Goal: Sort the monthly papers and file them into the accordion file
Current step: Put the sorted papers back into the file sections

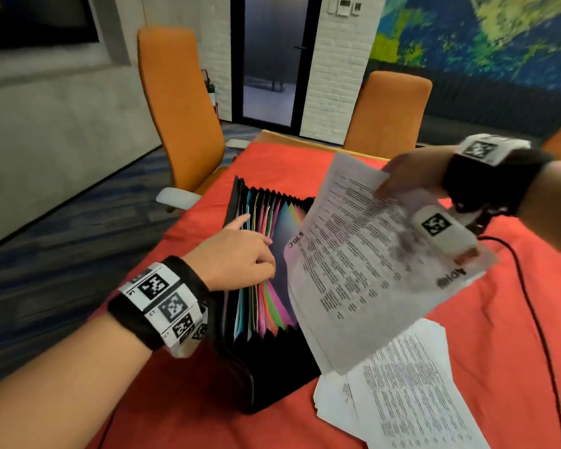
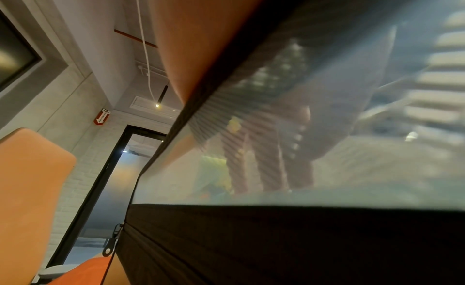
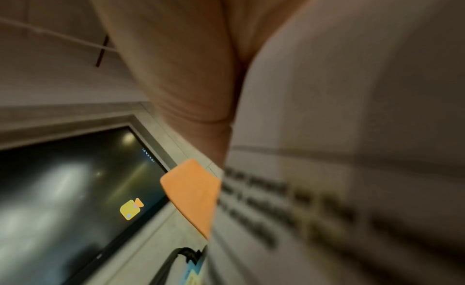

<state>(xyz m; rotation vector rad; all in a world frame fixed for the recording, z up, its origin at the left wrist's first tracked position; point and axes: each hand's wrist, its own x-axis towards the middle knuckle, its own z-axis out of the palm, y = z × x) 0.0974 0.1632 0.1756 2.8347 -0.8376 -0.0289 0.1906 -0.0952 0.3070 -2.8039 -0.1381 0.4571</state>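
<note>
**Head view: sheet held over open accordion file, slot being picked**

Head view, centre of frame: accordion file (image 1: pixel 266 254), black, fanned open, coloured dividers showing, standing on bench (image 1: pixel 515 319) under red cloth. Left hand (image 1: pixel 237 254) at dividers on left side of file, forefinger stretched out, other fingers curled among the tabs; gripping nothing that can be made out. Right hand (image 1: pixel 408 176), upper right, pinching top edge of printed sheet (image 1: pixel 363 267), sheet hanging tilted over right half of file. Handwritten month word at sheet corner, blurred.

Step judged: finding the pocket for this sheet. Next move calls for parting the right divider wide, then lowering sheet edge-first without buckling.

Remaining papers (image 1: pixel 402 393) stacked loosely, lower right, just beside file. Black cable (image 1: pixel 531 306) across cloth at right.

Room: orange chairs (image 1: pixel 178 108) behind bench, glass door (image 1: pixel 272 59), white brick, painted wall upper right.
</note>
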